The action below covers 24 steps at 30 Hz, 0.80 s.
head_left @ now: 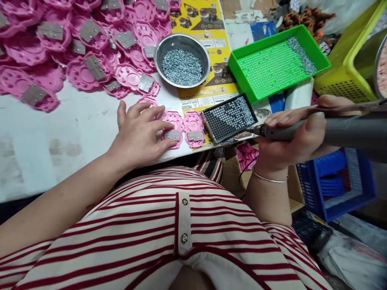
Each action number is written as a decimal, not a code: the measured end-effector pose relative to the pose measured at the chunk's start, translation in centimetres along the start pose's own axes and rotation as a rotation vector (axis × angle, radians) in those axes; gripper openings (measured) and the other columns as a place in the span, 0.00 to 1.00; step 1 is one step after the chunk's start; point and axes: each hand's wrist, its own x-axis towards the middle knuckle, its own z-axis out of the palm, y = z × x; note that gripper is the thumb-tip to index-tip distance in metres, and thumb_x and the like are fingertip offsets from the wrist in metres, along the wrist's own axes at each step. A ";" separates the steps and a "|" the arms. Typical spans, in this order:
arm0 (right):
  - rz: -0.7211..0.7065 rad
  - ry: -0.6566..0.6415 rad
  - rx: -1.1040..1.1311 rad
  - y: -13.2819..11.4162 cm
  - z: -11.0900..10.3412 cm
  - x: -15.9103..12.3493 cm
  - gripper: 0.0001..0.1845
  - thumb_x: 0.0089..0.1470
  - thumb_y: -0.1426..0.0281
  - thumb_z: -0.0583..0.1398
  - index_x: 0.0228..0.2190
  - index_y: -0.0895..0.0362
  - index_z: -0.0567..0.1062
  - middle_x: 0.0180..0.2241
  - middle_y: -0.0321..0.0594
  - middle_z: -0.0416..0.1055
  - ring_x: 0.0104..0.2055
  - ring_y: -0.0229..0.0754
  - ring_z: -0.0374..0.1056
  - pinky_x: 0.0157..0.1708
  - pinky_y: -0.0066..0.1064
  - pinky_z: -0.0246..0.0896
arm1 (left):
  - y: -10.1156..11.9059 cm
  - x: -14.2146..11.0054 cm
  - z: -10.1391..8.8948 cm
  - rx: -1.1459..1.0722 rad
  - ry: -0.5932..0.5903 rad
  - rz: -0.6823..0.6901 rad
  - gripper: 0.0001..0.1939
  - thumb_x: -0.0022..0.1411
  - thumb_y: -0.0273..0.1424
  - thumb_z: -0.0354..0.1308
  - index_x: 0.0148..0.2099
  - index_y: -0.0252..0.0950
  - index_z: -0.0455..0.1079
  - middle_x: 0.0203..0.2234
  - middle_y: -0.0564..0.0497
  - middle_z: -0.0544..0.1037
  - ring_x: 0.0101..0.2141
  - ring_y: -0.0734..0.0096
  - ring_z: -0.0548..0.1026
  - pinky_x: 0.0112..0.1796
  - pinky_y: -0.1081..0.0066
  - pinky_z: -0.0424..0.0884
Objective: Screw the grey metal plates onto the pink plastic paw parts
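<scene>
My right hand point(290, 141) is wrapped round a grey electric screwdriver point(341, 131). Its bit points left, at the near right edge of a small black perforated screw tray point(225, 121) with screws gathered toward its right side. My left hand point(142, 135) lies spread on the white table, thumb and index finger touching a pink plastic shell point(173, 121) fitted with a grey metal plate. Beside that shell, close to the black tray, lies another pink shell point(194, 127) with its own plate. A third pink shell point(147, 100) is partly hidden behind my left fingers.
Behind my left hand a large heap of pink shells point(90, 72) covers the back left. A metal bowl point(157, 66) of screws stands mid-table. A green perforated tray point(256, 68) sits at back right, near a yellow basket point(338, 80). Below is a blue crate point(332, 211).
</scene>
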 end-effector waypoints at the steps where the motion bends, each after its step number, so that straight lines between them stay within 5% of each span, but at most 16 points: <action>1: 0.009 -0.006 0.005 0.2 0.0 -0.1 0.05 0.53 0.67 0.60 0.33 0.53 0.75 0.15 0.25 0.58 0.14 0.28 0.52 0.14 0.24 0.57 | -0.1 -0.1 0.0 0.010 0.007 0.007 0.18 0.60 0.49 0.59 0.44 0.45 0.79 0.59 0.49 0.72 0.62 0.37 0.61 0.64 0.32 0.39; 10: 0.026 -0.028 -0.119 1.2 -0.4 -1.0 0.11 0.51 0.61 0.64 0.36 0.51 0.73 0.21 0.28 0.59 0.16 0.31 0.56 0.16 0.29 0.57 | 0.0 -0.3 -0.1 0.034 -0.007 0.012 0.19 0.62 0.50 0.57 0.45 0.44 0.78 0.59 0.47 0.71 0.62 0.37 0.61 0.63 0.30 0.40; 16: 0.099 -0.004 -0.166 -0.4 0.6 -0.8 0.05 0.53 0.65 0.58 0.33 0.49 0.72 0.17 0.26 0.55 0.15 0.31 0.53 0.17 0.27 0.55 | -0.9 -0.5 0.9 -0.074 0.175 0.082 0.23 0.58 0.54 0.62 0.47 0.46 0.77 0.58 0.48 0.72 0.60 0.38 0.63 0.64 0.32 0.39; 22: 0.105 0.007 0.044 -2.1 2.0 -0.6 0.08 0.52 0.65 0.53 0.32 0.48 0.72 0.16 0.25 0.51 0.14 0.29 0.51 0.14 0.25 0.52 | 0.4 0.5 1.4 -0.140 0.296 0.222 0.19 0.60 0.52 0.62 0.47 0.47 0.78 0.56 0.50 0.74 0.57 0.47 0.65 0.62 0.38 0.49; 24: 0.243 -0.051 0.114 -2.7 2.3 -0.6 0.07 0.51 0.61 0.55 0.33 0.47 0.69 0.16 0.24 0.48 0.13 0.29 0.52 0.14 0.25 0.52 | 1.5 1.3 1.6 -0.164 0.276 0.263 0.17 0.60 0.50 0.63 0.46 0.48 0.78 0.55 0.51 0.75 0.56 0.50 0.66 0.60 0.43 0.54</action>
